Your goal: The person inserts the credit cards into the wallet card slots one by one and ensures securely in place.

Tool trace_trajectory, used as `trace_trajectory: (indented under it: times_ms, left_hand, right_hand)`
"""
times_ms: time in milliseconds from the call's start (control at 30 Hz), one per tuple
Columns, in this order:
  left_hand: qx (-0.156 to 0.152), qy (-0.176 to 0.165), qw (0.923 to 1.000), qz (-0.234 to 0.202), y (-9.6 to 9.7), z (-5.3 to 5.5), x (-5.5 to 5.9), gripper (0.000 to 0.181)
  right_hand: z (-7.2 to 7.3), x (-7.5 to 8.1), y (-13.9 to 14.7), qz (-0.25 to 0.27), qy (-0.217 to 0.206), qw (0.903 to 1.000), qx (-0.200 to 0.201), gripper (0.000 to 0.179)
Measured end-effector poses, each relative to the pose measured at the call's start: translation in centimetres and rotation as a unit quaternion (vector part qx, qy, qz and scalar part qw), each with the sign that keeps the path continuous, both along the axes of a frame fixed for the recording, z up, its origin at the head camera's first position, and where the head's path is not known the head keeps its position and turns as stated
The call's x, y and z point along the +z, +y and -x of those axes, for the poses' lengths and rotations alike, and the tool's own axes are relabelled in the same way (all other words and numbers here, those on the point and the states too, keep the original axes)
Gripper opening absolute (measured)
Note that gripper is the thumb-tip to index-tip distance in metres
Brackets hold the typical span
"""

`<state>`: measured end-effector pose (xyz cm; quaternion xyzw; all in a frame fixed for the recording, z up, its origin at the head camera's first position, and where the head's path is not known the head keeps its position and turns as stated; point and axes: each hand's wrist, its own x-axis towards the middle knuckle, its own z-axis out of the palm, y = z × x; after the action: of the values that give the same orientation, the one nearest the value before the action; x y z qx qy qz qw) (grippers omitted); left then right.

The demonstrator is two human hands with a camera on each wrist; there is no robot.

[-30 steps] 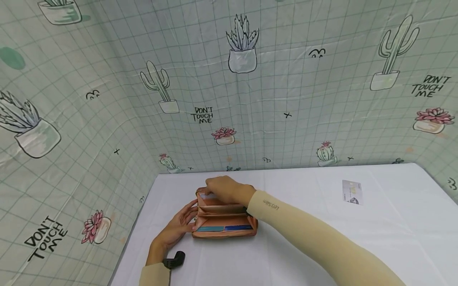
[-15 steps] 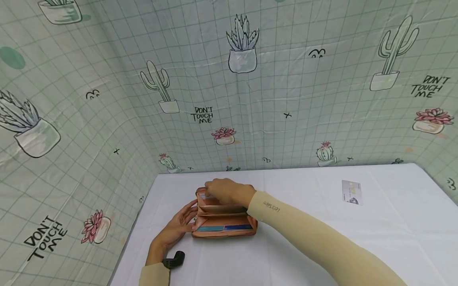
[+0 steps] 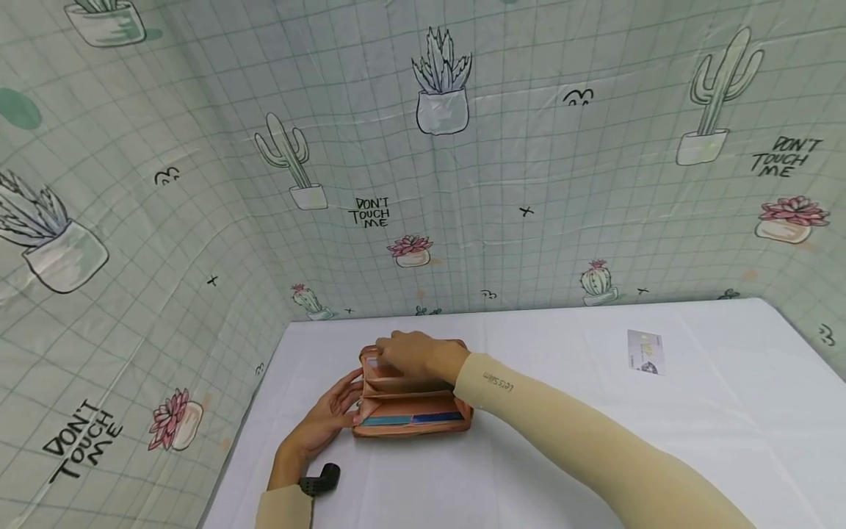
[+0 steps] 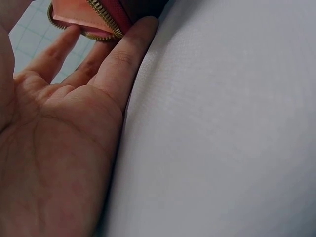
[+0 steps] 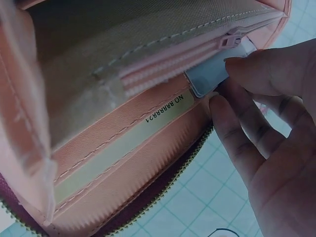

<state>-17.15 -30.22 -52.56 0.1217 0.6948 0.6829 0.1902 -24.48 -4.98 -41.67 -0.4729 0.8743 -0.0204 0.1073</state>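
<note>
A peach-coloured zip-around wallet (image 3: 410,405) lies spread on the white table, its compartments facing up. My right hand (image 3: 413,353) reaches into the far compartment. In the right wrist view its thumb and fingers pinch a bluish-white card (image 5: 205,79), which sits partly in a slot beside a pale strip (image 5: 118,140) printed with a number. My left hand (image 3: 324,419) rests along the wallet's left end. In the left wrist view its fairly straight fingers (image 4: 121,61) touch the zipper edge (image 4: 106,17). A teal card (image 3: 386,420) and a blue card (image 3: 436,418) show in the near compartment.
A silver-grey card (image 3: 645,352) lies alone on the table (image 3: 555,419), far to the right. Behind and to the left hangs a gridded cloth (image 3: 502,169) with cactus drawings. A black device (image 3: 320,480) is on my left wrist.
My right fingers have drawn back slightly from the wallet's far left corner, uncovering more of that edge. My left hand stays in place. The head view has shifted a little.
</note>
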Motion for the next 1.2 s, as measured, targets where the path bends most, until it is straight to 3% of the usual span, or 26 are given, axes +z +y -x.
trace_trajectory:
  times_ms: [200,333,467,767,1000,1200]
  left_hand:
    - [0.006,-0.005,1.0,0.001,-0.1,-0.2,-0.2,0.092]
    - [0.007,-0.005,1.0,0.0,-0.1,-0.2,-0.4,0.093]
    - [0.011,-0.011,0.9999,0.004,0.0,-0.4,-0.4,0.094]
    - [0.017,-0.019,0.9996,0.011,0.2,-0.3,-0.1,0.095]
    - [0.005,-0.001,1.0,0.008,0.0,0.0,-0.2,0.095]
    - [0.003,0.001,1.0,0.006,-0.1,0.0,-0.2,0.095]
  right_hand:
    - [0.0,-0.3,0.4,0.032,-0.022,0.9992,0.004,0.043]
    - [-0.1,-0.5,1.3,0.103,-0.086,0.9906,-0.023,0.043]
    - [-0.1,-0.9,2.6,0.188,-0.149,0.9698,-0.045,0.045]
    - [-0.4,-1.5,8.7,0.371,-0.179,0.9077,-0.078,0.038]
    - [-0.8,-3.0,13.4,0.435,-0.174,0.8735,-0.132,0.035]
    - [-1.5,-3.5,17.0,0.463,-0.156,0.8563,-0.168,0.034]
